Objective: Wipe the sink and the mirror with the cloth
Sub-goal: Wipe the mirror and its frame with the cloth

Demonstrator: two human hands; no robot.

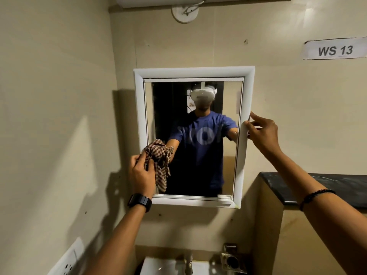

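A white-framed mirror (193, 74) hangs on the beige wall straight ahead, its glass showing a person in a blue shirt. My left hand (141, 171) grips a bunched brown-and-white checked cloth (158, 155) against the lower left corner of the glass. My right hand (262, 133) pinches the mirror's right frame edge about halfway up, thumb in front and index finger pointing up. Below, at the bottom edge of view, lies the white sink (158, 265), only its back part visible.
A metal tap (188, 262) rises at the sink's back. A metal holder (231, 260) is fixed to the wall right of it. A dark stone counter (321, 187) juts out at the right. A white socket plate (67, 259) sits lower left. A "WS 13" label (335, 49) is upper right.
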